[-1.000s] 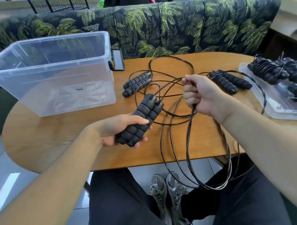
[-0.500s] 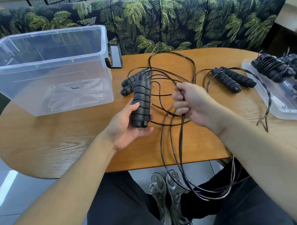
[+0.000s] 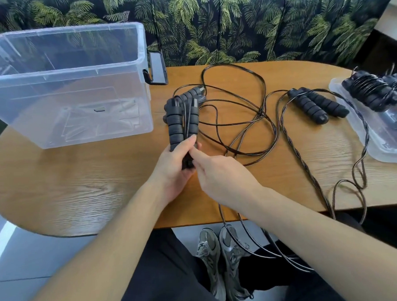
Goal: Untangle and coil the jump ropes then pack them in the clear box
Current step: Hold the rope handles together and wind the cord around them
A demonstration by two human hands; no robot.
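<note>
Right hand (image 3: pixel 219 179) now beside left hand (image 3: pixel 175 165), both gripping paired handles (image 3: pixel 180 121) (upright), fingers curled round their base

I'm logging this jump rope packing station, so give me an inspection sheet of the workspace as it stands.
Surface: wooden table, oval.
Job's things: clear box open, no rope inside; held handles; loose rope tangled, hanging over the front edge; second handle pair lying flat; coiled ropes on a clear lid.
Clutter: nothing seen.
Grippers: left hand grips the held handles; right hand pinches at their lower end.
Cables: only the ropes.
Surroundings: leaf-print sofa; shoes below.
</note>
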